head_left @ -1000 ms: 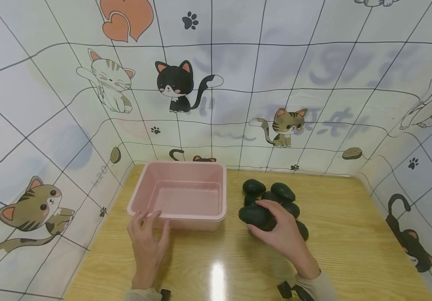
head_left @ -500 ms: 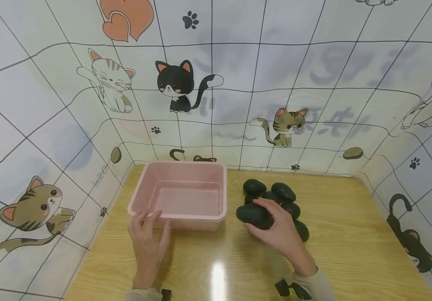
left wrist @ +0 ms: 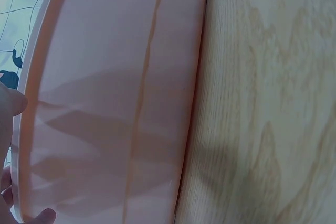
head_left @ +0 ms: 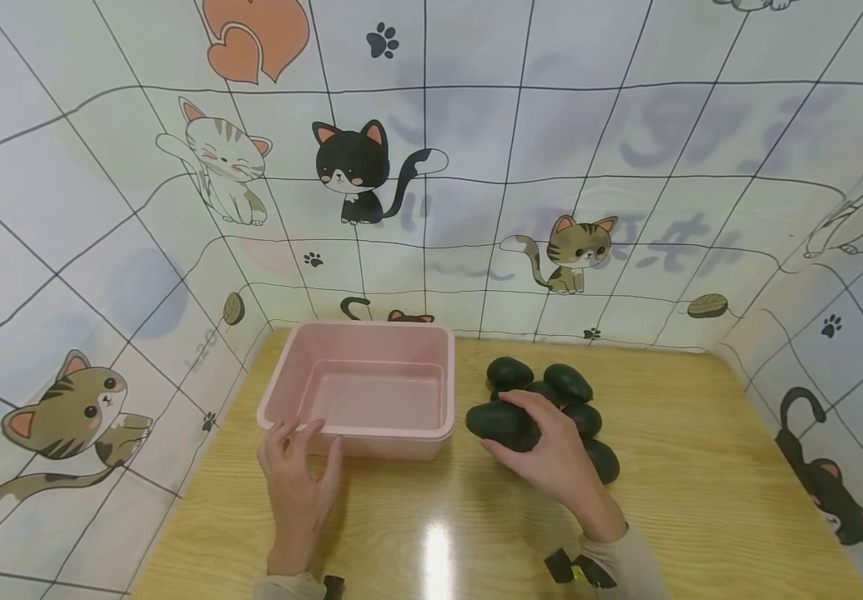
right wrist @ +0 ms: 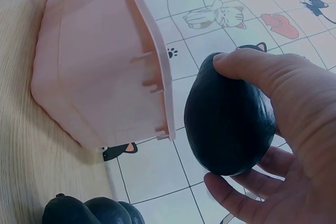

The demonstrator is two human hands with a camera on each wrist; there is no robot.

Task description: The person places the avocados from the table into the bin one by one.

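Note:
My right hand (head_left: 551,454) holds a dark green avocado (head_left: 497,422), thumb on one side and fingers on the other. The right wrist view shows this avocado (right wrist: 227,116) raised off the table, level with the bin's rim. Several more avocados (head_left: 568,383) lie clustered behind and beside that hand, some partly hidden. To the left stands a pink plastic bin (head_left: 378,396), with nothing inside that I can see. My left hand (head_left: 298,483) grips its front rim near the left corner; the left wrist view shows fingers on both sides of the rim (left wrist: 26,129).
Everything stands on a wood-grain table (head_left: 701,467). A white cat-print covering (head_left: 469,200) rises behind the table and along both sides. The bin sits close to the back covering, left of the avocado cluster.
My right hand has moved slightly left with the avocado, away from the cluster and nearer the bin. The left hand stays at the bin's front rim.

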